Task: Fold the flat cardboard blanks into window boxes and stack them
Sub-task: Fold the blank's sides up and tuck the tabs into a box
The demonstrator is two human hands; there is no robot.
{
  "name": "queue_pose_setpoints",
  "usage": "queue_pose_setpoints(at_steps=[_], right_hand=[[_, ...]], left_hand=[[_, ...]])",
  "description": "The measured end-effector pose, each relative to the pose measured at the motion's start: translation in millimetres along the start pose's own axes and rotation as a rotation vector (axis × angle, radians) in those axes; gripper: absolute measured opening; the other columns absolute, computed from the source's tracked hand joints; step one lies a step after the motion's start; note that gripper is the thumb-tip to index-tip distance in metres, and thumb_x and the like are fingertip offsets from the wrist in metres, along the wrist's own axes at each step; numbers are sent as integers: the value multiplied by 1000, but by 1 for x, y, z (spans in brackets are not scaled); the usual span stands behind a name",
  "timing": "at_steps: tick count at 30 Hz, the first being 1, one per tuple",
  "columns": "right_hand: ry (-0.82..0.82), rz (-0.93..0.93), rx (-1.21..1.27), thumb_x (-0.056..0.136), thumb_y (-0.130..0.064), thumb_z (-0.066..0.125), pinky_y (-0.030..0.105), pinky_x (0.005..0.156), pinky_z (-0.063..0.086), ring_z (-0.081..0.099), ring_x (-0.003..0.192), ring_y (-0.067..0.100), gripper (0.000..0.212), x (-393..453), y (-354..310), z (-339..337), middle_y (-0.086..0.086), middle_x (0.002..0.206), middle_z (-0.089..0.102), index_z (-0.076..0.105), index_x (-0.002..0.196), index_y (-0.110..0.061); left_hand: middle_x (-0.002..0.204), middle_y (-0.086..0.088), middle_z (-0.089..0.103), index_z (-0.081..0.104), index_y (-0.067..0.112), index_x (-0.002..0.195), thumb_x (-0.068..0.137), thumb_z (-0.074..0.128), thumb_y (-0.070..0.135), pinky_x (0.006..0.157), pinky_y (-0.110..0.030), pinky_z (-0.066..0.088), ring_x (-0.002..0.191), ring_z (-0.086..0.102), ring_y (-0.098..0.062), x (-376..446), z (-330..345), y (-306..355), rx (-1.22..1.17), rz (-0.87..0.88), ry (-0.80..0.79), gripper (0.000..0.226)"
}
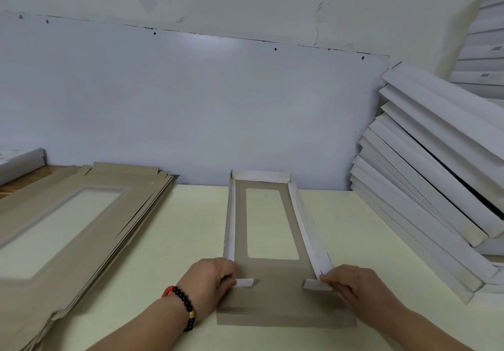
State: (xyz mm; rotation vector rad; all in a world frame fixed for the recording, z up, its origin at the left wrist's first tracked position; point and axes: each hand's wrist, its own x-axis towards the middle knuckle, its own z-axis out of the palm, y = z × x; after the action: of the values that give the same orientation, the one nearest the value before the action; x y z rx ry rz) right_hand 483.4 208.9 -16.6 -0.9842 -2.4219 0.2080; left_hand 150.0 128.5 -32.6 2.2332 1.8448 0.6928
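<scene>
A half-folded window box lies on the cream table in front of me, brown inside, with a rectangular window cut-out. Its far wall and both long side walls stand up white; the near flap lies flat. My left hand pinches the small white tab at the near end of the left wall. My right hand pinches the matching tab on the right wall. Both tabs are turned inward over the box floor.
A pile of flat brown blanks with window cut-outs lies at the left. Several finished white boxes lean in a stack at the right, against the wall. A white box end shows at the far left. The cream table runs to a white wall.
</scene>
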Motion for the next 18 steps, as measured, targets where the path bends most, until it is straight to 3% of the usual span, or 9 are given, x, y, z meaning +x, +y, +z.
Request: queue_pose_setpoints(at_steps=[2, 5, 9, 13, 16, 18], right_hand=[[8, -1, -57, 78, 5, 74, 23, 69, 56, 68, 77, 4, 38, 0, 0, 0, -13, 87, 72, 77, 99, -26], [22, -128, -196, 54, 6, 90, 14, 58, 53, 68, 66, 6, 52, 0, -1, 0, -11, 82, 73, 79, 95, -24], [-33, -222, -314, 31, 3, 95, 11, 56, 50, 67, 66, 5, 78, -6, 7, -5, -9, 93, 74, 77, 102, -24], [-156, -282, -432, 32, -10, 90, 11, 58, 50, 66, 74, 2, 89, -15, 7, -16, -14, 120, 67, 71, 117, -26], [-214, -333, -424, 35, -27, 84, 8, 60, 48, 66, 82, -1, 87, -15, 2, -25, -16, 126, 63, 68, 121, -27], [-260, -343, -445, 37, -44, 78, 7, 63, 48, 66, 85, -4, 87, -13, -3, -32, -18, 128, 61, 67, 122, -30]], left_hand=[[88, 8, 62, 63, 17, 87, 96, 52, 27, 74, -19, 43, 81, 56, -8, -1, 2, 2, 12, 4, 9, 18], [89, 2, 65, 68, 13, 85, 96, 54, 24, 75, -22, 45, 83, 60, -13, -4, 2, 2, -41, 13, 56, 20], [105, 6, 67, 72, 27, 110, 94, 49, 12, 86, -12, 43, 97, 62, -9, -8, -3, 0, -35, 156, 15, 32], [126, 10, 59, 56, 28, 135, 83, 47, 5, 94, -16, 44, 108, 57, -14, -15, -6, -9, 101, 265, -34, 57], [133, 12, 56, 52, 21, 138, 68, 45, 17, 89, -20, 49, 100, 59, -18, -18, -13, -13, 270, 362, -76, 70], [138, 13, 51, 48, 21, 141, 65, 45, 26, 93, -20, 47, 105, 57, -18, -17, -16, -13, 288, 382, -113, 76]])
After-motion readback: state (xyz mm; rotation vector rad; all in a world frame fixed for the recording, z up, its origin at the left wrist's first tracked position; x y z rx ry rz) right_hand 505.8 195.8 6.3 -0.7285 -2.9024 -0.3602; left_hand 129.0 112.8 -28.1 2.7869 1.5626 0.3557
